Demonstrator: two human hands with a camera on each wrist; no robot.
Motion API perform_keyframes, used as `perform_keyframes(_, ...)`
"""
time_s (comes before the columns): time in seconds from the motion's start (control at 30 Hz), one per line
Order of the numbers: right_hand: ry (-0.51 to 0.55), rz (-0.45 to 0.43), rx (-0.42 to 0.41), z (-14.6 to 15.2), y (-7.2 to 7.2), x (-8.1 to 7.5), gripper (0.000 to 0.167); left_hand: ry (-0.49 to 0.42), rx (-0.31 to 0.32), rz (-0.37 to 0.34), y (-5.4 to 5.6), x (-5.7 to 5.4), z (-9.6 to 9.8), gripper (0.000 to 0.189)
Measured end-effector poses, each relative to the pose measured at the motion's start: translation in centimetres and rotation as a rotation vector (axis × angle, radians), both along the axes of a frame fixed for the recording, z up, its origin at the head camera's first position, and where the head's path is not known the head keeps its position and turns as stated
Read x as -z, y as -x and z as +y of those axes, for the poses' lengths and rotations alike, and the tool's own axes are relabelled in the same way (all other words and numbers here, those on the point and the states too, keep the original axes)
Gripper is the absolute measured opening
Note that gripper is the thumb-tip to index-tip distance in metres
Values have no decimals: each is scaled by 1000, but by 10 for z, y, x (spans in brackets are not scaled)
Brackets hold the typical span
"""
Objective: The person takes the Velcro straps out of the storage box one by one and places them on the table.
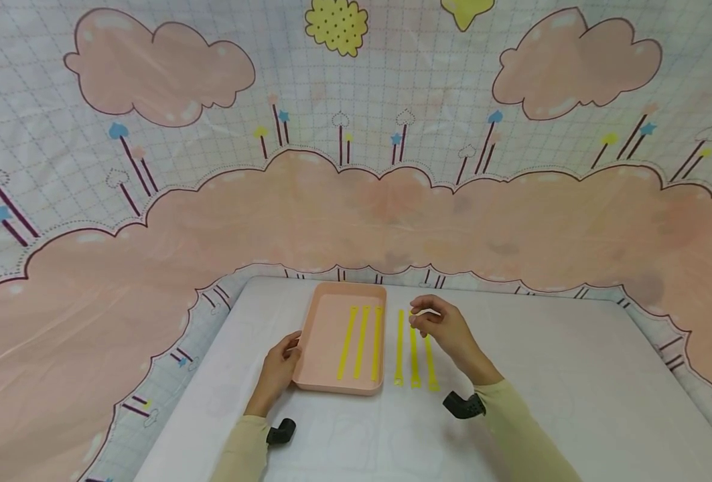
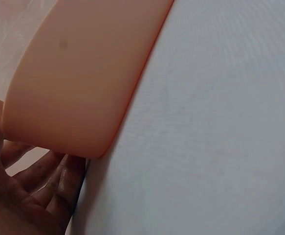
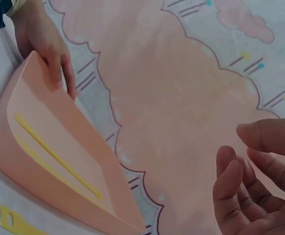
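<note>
A shallow pink tray [image 1: 325, 335] lies on the white table, with three long, thin yellow strips [image 1: 362, 341] side by side in its right half. Three more yellow strips [image 1: 399, 348] lie on the table just right of the tray; one end seen in the right wrist view is notched [image 3: 8, 220]. My left hand [image 1: 280, 365] grips the tray's left edge, thumb over the rim and fingers by the outer wall. My right hand [image 1: 443, 325] hovers over the far ends of the table strips, fingers loosely bent and holding nothing, partly hiding two of them.
The white table [image 1: 548, 375] extends widely to the right of the strips. A patterned cloth with pink clouds [image 1: 579, 63] hangs behind the table and surrounds its edges. A black wrist device [image 1: 464, 405] sits on each forearm.
</note>
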State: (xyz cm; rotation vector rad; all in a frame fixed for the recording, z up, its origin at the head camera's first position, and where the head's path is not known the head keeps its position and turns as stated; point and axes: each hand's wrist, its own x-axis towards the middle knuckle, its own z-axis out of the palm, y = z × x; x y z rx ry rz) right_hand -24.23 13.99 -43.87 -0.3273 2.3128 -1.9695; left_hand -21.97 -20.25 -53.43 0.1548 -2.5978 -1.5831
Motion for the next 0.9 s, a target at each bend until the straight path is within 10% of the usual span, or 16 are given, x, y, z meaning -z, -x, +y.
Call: perform_keyframes(0.9, -179, 182, -157, -69, 15, -7, 22, -18, 16, 11, 2, 1, 0, 40)
